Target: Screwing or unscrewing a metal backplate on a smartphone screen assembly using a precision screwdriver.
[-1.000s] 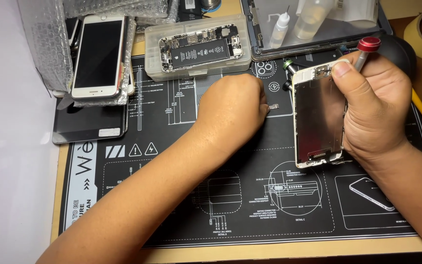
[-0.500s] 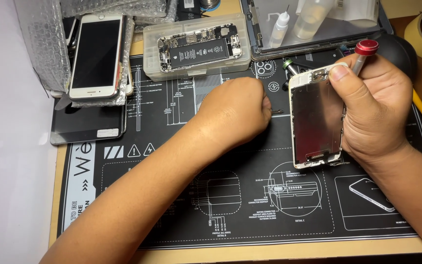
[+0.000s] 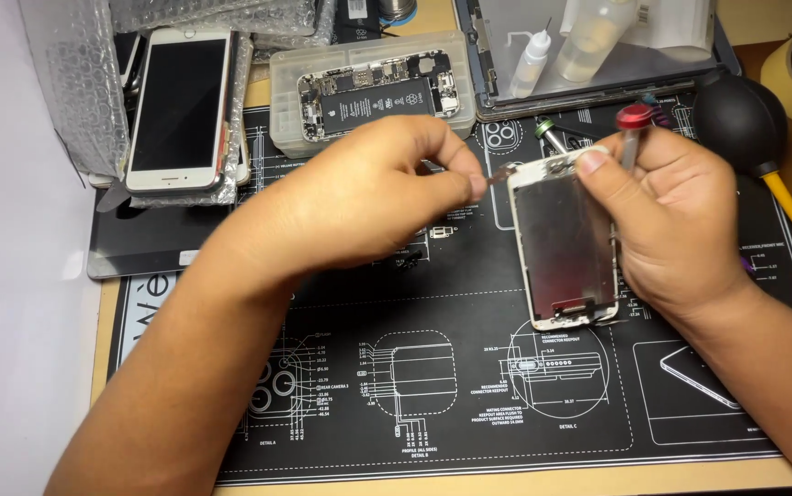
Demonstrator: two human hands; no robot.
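The right hand (image 3: pixel 671 230) gripped the screen panel (image 3: pixel 566 243) upright above the mat (image 3: pixel 469 404) — back exposed — so the left hand (image 3: pixel 368 197), fingers pinched on a small part (image 3: pixel 503 173), could reach its top edge.

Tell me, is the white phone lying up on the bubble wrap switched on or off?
Apparently off: the white phone lies face up and its screen is plain black, nothing lit.

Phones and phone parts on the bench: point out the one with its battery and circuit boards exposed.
The opened phone body lying in the clear plastic tray at top centre; the white phone on bubble wrap shows only an intact dark screen.
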